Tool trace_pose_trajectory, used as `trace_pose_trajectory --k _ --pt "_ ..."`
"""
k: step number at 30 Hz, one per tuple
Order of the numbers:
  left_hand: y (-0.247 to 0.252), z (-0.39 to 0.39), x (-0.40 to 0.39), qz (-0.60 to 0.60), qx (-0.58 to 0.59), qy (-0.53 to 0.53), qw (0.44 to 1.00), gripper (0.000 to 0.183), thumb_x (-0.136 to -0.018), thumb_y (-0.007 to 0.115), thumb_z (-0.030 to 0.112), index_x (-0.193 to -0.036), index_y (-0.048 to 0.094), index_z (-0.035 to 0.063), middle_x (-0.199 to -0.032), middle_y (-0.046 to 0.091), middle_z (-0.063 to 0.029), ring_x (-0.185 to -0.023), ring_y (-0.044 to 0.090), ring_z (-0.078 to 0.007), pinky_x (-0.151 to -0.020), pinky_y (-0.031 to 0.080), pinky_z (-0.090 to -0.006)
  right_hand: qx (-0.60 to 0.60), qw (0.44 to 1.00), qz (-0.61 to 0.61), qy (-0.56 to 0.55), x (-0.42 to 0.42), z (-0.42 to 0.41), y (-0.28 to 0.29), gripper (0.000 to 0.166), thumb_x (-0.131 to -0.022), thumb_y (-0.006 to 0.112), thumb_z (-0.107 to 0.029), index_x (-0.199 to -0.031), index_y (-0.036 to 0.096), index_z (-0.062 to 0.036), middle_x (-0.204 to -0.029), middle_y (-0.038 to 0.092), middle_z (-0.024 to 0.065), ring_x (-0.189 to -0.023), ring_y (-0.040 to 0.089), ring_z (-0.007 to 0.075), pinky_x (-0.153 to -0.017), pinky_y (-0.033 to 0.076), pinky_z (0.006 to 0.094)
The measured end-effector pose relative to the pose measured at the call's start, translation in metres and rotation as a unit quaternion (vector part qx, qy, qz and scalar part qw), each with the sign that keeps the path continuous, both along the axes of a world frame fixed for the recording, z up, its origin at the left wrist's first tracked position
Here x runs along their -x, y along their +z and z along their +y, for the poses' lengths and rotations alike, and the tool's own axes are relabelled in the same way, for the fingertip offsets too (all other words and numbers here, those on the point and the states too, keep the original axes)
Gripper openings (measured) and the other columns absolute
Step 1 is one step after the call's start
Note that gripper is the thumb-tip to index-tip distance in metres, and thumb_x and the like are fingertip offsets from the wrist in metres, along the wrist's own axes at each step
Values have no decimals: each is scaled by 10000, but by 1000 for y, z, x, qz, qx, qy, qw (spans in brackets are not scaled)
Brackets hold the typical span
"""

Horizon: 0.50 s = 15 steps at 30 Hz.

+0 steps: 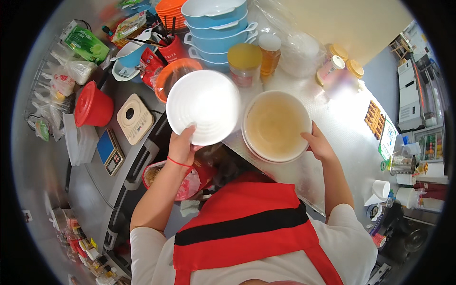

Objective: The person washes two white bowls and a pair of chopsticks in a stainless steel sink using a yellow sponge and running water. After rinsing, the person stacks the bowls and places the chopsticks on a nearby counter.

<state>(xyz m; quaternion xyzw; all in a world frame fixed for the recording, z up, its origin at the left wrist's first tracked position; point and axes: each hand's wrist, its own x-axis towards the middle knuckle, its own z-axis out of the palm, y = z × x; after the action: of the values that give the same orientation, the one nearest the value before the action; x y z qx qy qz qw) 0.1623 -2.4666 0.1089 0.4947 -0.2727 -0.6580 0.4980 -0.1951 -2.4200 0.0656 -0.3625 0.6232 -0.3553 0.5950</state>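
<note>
A round white dish [205, 105] with faint concentric rings is tilted in my left hand [184, 144]. The thumb lies over its near edge, and the fingers curl behind it. My right hand [319, 141] grips the right rim of a white bowl [246, 134]. Inside that bowl is a cloudy tan liquid [278, 124]; a second rim shows below it, as if bowls are stacked. The bowl is over the near edge of a shiny metal counter [331, 131]; whether it rests there cannot be told. The dish is just left of the bowl, above an orange container [178, 67].
Blue handled pots [217, 39], a yellow-lidded jar [244, 62] and a bottle of amber liquid [269, 53] stand behind. Leftward are an induction cooker or scale-like device [135, 119], a digital scale [111, 151] and a red lidded bucket [94, 105]. A red bag-lined bin [192, 180] sits below.
</note>
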Motion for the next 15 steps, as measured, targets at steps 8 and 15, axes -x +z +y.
trace_pose_trajectory --k 8,15 --pt "30 -26 59 -12 -75 -281 957 397 -772 560 77 -1144 485 -39 -1011 597 -134 -860 623 -223 -664 539 -313 103 989 -79 -74 -8 0 -11 563 -944 313 -385 -1375 204 -39 -1255 447 98 -1101 479 186 -883 425 325" --pt "14 -48 101 -189 -27 -428 883 475 -762 502 62 -1212 375 -22 -989 581 -168 -846 621 -257 -558 557 -366 156 940 -253 -166 -31 12 -2 628 -941 248 -470 -1388 168 -36 -1398 291 105 -1270 319 226 -1036 291 365"
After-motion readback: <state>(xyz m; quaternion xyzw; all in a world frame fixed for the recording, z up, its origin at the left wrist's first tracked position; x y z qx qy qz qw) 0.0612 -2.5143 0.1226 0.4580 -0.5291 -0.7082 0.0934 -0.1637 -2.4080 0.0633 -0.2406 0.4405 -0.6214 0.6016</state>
